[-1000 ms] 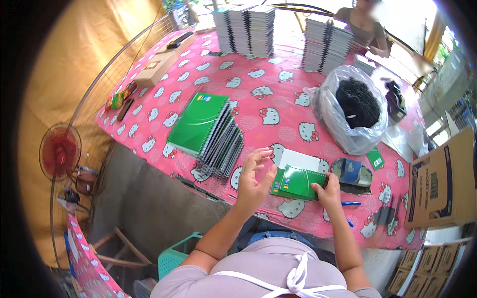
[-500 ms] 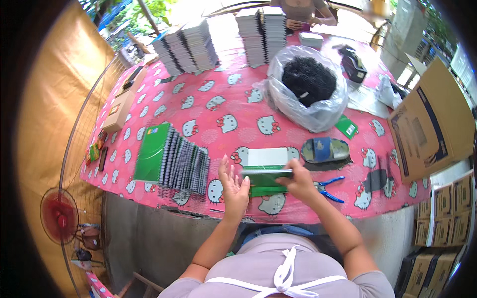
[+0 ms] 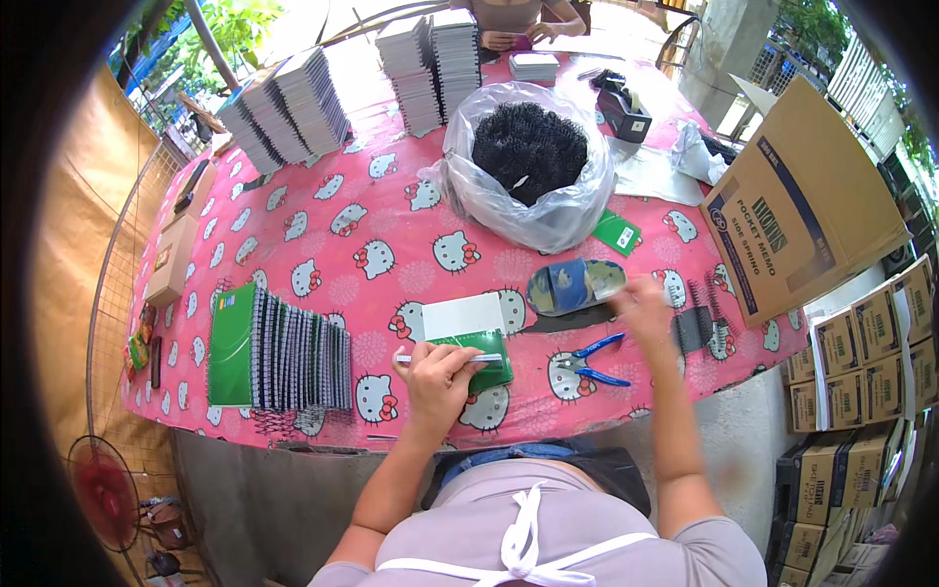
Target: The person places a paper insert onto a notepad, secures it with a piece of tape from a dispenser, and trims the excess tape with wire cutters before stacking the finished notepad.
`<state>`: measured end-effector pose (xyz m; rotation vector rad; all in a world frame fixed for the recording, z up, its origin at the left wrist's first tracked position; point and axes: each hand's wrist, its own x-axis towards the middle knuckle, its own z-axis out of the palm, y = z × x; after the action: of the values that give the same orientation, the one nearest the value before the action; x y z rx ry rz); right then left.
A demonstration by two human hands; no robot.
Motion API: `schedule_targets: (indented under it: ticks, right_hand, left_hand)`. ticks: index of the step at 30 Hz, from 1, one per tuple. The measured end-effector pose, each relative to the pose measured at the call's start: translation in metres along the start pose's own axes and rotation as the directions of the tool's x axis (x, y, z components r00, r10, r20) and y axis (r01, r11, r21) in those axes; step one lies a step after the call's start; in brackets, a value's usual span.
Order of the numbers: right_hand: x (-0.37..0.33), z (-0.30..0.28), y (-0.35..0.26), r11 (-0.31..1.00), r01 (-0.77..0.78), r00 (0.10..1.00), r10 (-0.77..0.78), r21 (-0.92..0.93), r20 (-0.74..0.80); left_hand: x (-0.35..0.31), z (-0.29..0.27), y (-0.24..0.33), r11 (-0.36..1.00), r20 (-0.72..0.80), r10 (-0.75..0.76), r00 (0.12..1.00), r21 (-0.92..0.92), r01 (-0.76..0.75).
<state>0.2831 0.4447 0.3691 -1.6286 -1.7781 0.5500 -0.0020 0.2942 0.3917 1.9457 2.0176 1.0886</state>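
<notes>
My left hand (image 3: 438, 383) is closed over a thin notepad (image 3: 480, 358), whose pale edge shows on both sides of the fingers. Under and beside it lie a green cover (image 3: 496, 374) and a white sheet (image 3: 462, 318). To the right, my right hand (image 3: 646, 311) is smeared by motion, so its fingers cannot be made out. It is nearest to a blue slipper (image 3: 577, 286) and a few black spiral coils (image 3: 712, 311). Blue-handled pliers (image 3: 595, 360) rest on the table between my hands.
Green spiral notebooks (image 3: 235, 352) lean in a row on the left. Beyond are a clear plastic bag (image 3: 548, 230) of black coils, tall notebook stacks (image 3: 411, 78) and a tape dispenser (image 3: 623, 112). An open carton (image 3: 773, 220) stands right. Across the table, another person's hands (image 3: 528, 37) are busy.
My right hand has let go of the notepad and moved right, past the slipper. My left hand, open before, is now closed on the notepad. The whole view has shifted.
</notes>
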Motion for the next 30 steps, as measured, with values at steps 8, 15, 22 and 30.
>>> schedule_targets:
  ticks: [8, 15, 22, 30]
  right_hand:
    - [-0.032, -0.011, 0.02, 0.928, 0.355, 0.935, -0.356, -0.116, 0.013]
    - [-0.077, 0.026, -0.09, 0.833, 0.4, 0.858, -0.487, 0.383, 0.165]
    - [-0.06, 0.028, -0.092, 0.826, 0.339, 0.819, -0.495, 0.451, 0.291]
    - [-0.052, 0.025, -0.094, 0.822, 0.3, 0.761, -0.512, 0.484, 0.398]
  left_hand:
    - [0.002, 0.005, 0.002, 0.995, -0.027, -0.02, 0.999, -0.102, 0.017]
    - [-0.001, 0.006, -0.003, 0.991, -0.013, 0.039, 0.999, -0.124, -0.04]
    - [-0.001, 0.008, -0.002, 0.991, -0.042, 0.055, 0.998, -0.117, -0.06]
    - [-0.002, 0.006, 0.0, 0.994, -0.05, 0.025, 0.998, -0.109, -0.03]
